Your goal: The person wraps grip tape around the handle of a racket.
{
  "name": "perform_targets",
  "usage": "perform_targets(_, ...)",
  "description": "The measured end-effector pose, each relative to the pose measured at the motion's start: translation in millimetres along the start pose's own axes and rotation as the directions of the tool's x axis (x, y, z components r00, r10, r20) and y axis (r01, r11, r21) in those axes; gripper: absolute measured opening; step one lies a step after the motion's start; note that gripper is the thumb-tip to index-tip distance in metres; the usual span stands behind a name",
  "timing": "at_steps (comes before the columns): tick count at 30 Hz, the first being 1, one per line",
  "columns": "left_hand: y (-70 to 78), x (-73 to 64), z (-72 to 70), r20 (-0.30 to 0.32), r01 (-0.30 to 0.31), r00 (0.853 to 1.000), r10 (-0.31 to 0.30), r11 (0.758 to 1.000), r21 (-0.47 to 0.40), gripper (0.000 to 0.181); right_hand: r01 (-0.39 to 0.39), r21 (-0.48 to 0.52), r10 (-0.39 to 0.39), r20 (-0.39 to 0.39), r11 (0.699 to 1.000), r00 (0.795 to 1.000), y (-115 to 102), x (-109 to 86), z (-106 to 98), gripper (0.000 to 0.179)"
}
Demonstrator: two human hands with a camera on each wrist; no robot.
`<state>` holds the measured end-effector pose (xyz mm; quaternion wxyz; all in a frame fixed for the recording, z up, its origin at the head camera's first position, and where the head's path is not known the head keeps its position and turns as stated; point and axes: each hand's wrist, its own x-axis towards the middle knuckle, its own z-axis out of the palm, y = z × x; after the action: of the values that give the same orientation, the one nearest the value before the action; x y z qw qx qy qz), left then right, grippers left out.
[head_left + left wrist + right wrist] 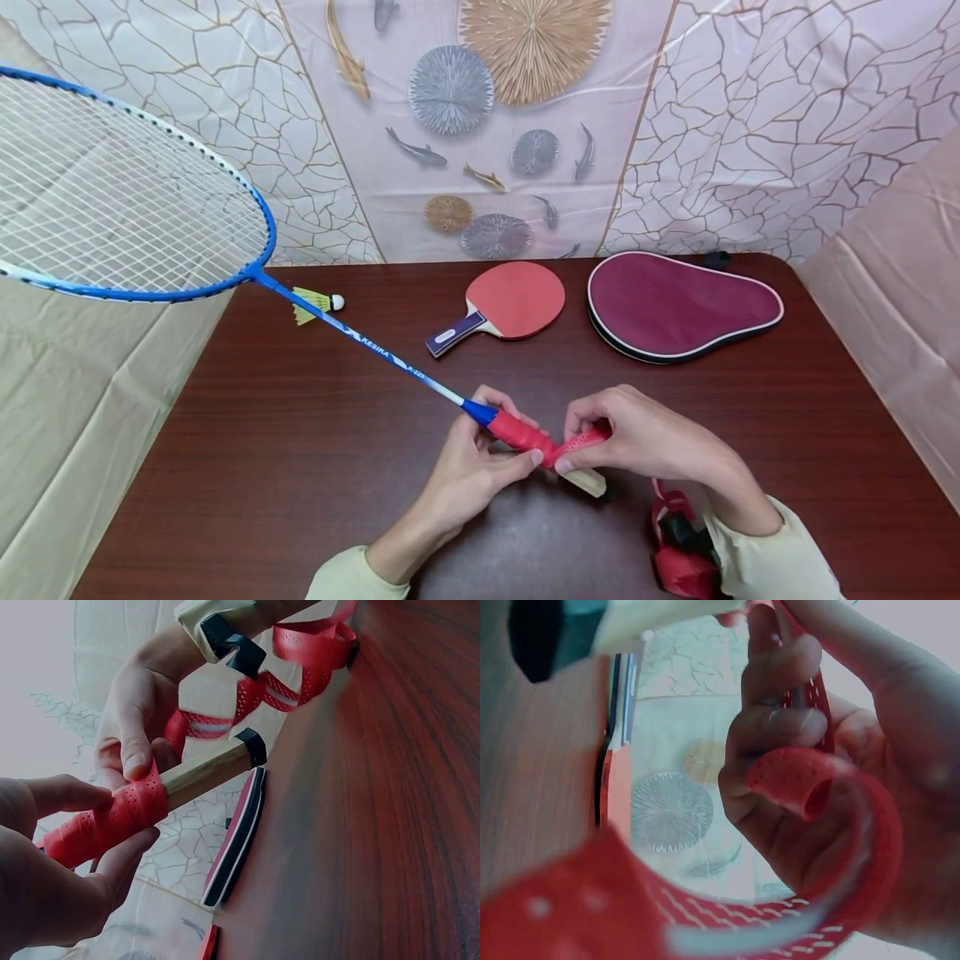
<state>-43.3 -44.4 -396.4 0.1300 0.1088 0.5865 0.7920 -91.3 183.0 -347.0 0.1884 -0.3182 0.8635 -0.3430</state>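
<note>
Over the brown wooden counter, the blue-and-white badminton racket is gripped by the left hand, long axis slanted from far left corner toward near edge; red perforated tape is pinched by the right hand, nearer the bare wooden butt.

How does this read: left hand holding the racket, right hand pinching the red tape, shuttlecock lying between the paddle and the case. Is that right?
Not quite: the shuttlecock isn't between the paddle and the case. The head view shows it to the left of the paddle. The rest stands: left hand holding the racket, right hand pinching the red tape.
</note>
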Motion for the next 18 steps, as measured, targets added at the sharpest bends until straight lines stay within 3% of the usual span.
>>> perform_targets(11,-4.2,0.2,0.7,0.03,-0.076,0.997,0.077,0.997,-0.033,0.043,0.098,-0.003,-0.098,-0.03,0.995,0.995,2.0,-3.6,-5.6,0.009)
perform_targets(18,-6.4,1.1,-0.1,0.082,-0.108,0.99,0.115,0.991,-0.076,0.043,0.067,0.025,-0.066,-0.033,0.997,0.997,3.6,-1.4,-3.6,0.012)
